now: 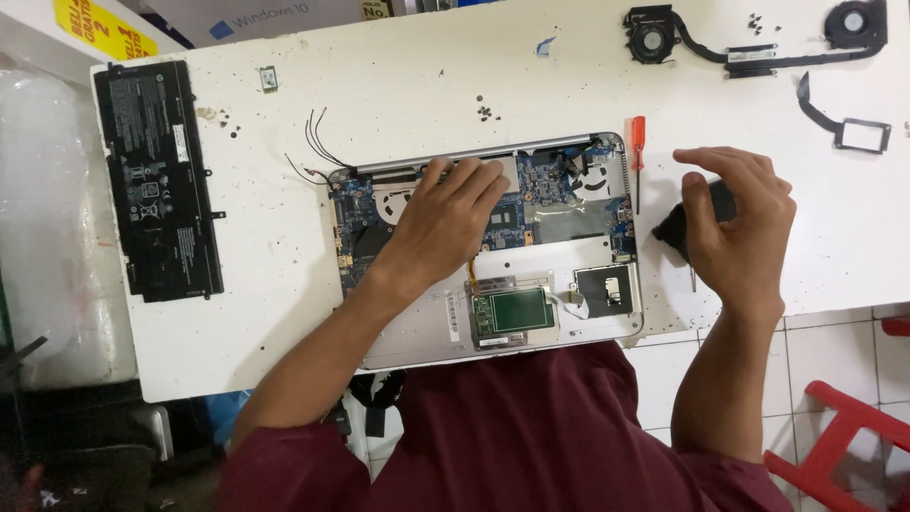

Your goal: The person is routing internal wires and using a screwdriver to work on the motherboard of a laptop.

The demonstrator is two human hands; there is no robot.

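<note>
Here, an opened laptop [493, 251] lies on the white table [379, 85], its board bare, directly under the left hand [445, 223]. Far to the left of that hand's fingers a flat black battery [156, 180] lies along the table edge, well apart. Thin black wires [318, 152] curl out just left of and above those fingers, and a small chip [269, 78] sits farther up. Between the two hands a red screwdriver [638, 156] lies upright in the view, beside the laptop's right edge. Above and to the right of the right hand [739, 223], a fan and heat-pipe unit [758, 43] rests near the table's far edge, with a black cable and frame [853, 128] below it. Loose screws [485, 111] dot the table above the left fingers. A red stool [844, 441] stands on the tiled floor below the right hand.

The left fingers [474, 180] are spread and pressed flat on the board near the hinge bar, holding nothing. The right fingers [720, 161] are curled around a black part [678, 228] just off the laptop's right side, thumb and fingers closed on it; a thin metal tip shows below the palm.
</note>
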